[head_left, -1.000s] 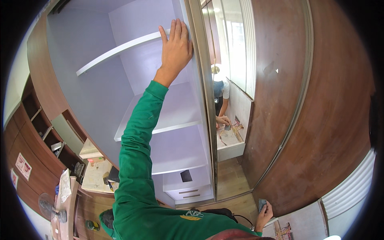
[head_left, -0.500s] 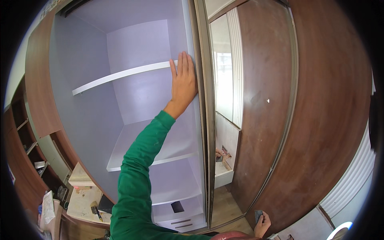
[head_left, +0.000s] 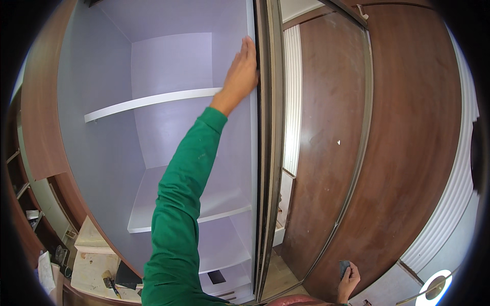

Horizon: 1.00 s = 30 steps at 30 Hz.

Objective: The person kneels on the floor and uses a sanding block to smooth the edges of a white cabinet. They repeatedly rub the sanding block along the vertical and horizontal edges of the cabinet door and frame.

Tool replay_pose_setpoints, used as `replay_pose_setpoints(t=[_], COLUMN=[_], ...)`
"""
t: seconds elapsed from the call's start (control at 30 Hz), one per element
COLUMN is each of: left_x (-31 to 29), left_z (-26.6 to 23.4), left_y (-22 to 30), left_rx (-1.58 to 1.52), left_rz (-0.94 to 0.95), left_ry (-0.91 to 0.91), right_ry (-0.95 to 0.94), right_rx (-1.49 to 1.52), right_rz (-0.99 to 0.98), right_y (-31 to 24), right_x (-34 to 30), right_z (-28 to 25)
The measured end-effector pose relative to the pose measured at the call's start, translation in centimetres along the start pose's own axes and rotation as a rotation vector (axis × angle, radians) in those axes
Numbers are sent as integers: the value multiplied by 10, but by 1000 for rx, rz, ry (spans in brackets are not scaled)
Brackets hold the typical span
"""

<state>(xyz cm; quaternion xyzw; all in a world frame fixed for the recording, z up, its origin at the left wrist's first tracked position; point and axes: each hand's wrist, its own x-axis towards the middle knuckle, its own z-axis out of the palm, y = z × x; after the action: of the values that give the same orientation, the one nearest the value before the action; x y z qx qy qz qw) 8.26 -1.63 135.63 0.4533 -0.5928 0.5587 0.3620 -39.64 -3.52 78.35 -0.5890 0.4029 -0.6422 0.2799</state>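
My left hand [head_left: 243,71], at the end of a green sleeve, lies along the right front edge of a pale lilac cabinet [head_left: 173,61]. Its fingers are stretched upward and somewhat blurred, holding nothing, above a white-edged shelf [head_left: 153,101]. Beside it runs the tall brownish metal frame [head_left: 275,127] of a sliding door. Low on the right, my right hand [head_left: 349,280] pinches a small dark grey piece of sandpaper [head_left: 344,268] between thumb and fingers, in front of a large brown wood panel [head_left: 398,127].
A paintbrush [head_left: 109,281] rests on a stained pale board [head_left: 92,265] at the lower left. More shelves [head_left: 189,219] span the cabinet below. White fluted trim [head_left: 446,204] and a bright ring-shaped object [head_left: 434,290] are at the right. A wood-coloured side panel [head_left: 43,112] borders the cabinet's left.
My left hand has slid up the cabinet edge, from shelf level to above it. A dark strip shows more widely beside the door frame. The view has shifted; my right hand still grips the sandpaper.
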Motion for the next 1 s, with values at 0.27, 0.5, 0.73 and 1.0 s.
replay_pose_setpoints(t=[0.27,0.5,0.73,1.0], left_x=[15,-43,-77,-84], left_z=[-6,-29,-68,-127], left_y=[-5,11,23,-24], left_rx=[84,105,273,565], left_rz=[1,54,85,-68], left_ry=[-78,-197,-253,-202], right_ry=[-42,-160,-404,-228], right_rx=[-52,216,829,55], right_rz=[55,209,221,-1302], right_y=[-34,-4,-156,-433], right_x=[-17,40,189,202], right_z=[-16,-9,28,101])
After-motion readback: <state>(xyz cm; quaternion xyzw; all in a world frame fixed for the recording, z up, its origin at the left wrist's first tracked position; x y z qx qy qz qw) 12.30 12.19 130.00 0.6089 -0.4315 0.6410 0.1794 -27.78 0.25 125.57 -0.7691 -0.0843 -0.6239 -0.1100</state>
